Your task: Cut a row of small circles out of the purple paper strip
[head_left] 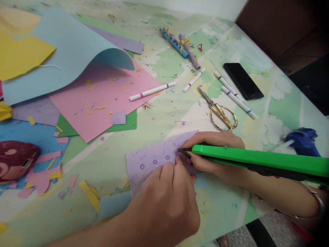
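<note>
A purple paper sheet (146, 157) with a row of small darker rings lies on the table in front of me. My left hand (167, 202) rests over its lower part, fingers curled and pinched together against the paper at the tool's tip. Around the front end of a long bright green tool (257, 159) with a dark narrow tip, my right hand (218, 151) is closed; the tip touches or hovers just over the paper. The tool's exact kind is not clear, and its rear leaves the view at the right. It hides part of my right hand and forearm.
Gold-handled scissors (219, 113), a black phone (243, 80) and white markers (151, 91) lie beyond my hands. Two decorated paper rolls (180, 48) are farther back. Coloured sheets (64, 58) and paper scraps spread at left. A blue tool (303, 140) sits at right.
</note>
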`<move>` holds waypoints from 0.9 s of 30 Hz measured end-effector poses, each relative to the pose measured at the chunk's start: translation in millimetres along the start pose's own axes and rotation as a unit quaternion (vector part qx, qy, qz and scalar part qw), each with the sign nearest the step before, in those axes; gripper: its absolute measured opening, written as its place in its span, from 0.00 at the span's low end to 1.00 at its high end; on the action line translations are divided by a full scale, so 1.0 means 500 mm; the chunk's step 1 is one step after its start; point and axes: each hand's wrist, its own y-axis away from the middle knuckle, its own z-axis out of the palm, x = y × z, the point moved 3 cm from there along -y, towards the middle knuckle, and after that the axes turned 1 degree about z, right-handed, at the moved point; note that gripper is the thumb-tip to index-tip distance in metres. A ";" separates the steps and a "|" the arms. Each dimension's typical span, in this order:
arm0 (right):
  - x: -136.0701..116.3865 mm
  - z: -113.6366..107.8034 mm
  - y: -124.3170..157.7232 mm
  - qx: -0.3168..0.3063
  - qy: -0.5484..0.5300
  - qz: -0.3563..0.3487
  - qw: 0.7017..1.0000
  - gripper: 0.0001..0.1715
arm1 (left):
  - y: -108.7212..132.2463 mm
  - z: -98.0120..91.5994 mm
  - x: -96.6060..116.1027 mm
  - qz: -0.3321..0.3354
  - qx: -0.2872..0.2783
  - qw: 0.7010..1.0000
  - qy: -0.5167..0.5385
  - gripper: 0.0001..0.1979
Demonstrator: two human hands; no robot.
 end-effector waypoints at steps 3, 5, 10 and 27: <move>-0.001 -0.001 0.000 -0.002 -0.004 0.000 1.000 0.07 | 0.001 0.001 0.000 0.000 -0.002 1.000 0.006 0.07; 0.000 -0.001 -0.001 -0.004 -0.007 -0.002 1.000 0.08 | 0.002 0.001 0.000 0.001 -0.004 1.000 0.005 0.07; 0.009 0.003 0.001 0.011 0.006 -0.027 1.000 0.08 | 0.003 0.002 0.000 -0.002 0.000 1.000 0.005 0.08; 0.016 0.015 0.013 0.053 0.012 -0.053 0.997 0.08 | 0.003 0.004 0.000 -0.001 0.002 1.000 -0.011 0.09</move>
